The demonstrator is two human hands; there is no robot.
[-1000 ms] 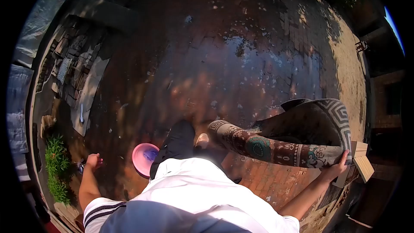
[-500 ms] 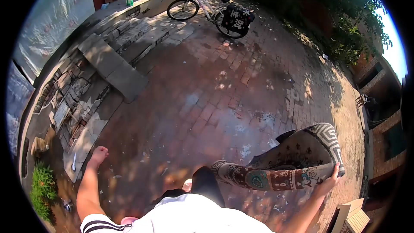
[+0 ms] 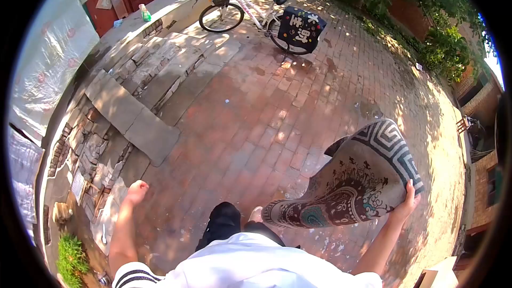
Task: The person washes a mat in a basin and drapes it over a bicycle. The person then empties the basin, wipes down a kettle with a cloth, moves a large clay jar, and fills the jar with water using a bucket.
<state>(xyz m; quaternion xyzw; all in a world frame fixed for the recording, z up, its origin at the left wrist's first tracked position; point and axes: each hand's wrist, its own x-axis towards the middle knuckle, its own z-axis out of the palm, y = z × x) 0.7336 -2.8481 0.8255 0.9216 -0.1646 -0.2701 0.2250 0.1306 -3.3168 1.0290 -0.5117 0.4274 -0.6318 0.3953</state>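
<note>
In the head view, the right hand (image 3: 407, 204) has its fingers clamped on the edge of a patterned mat (image 3: 354, 181), just beside the pale key-pattern border (image 3: 388, 141). The mat sags to the left of those fingers, over brick paving (image 3: 250, 112). It looks soft and bendable, thick, perhaps fairly heavy, hardly fragile; its outer edge seems a sound hold. The left hand (image 3: 137, 193), well apart, has fingers curled in, apparently around nothing.

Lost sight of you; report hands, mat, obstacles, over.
Right hand gripping patterned mat by edge. Left hand closed, seemingly empty. Mat partly curled. Bicycle standing farther ahead.
</note>
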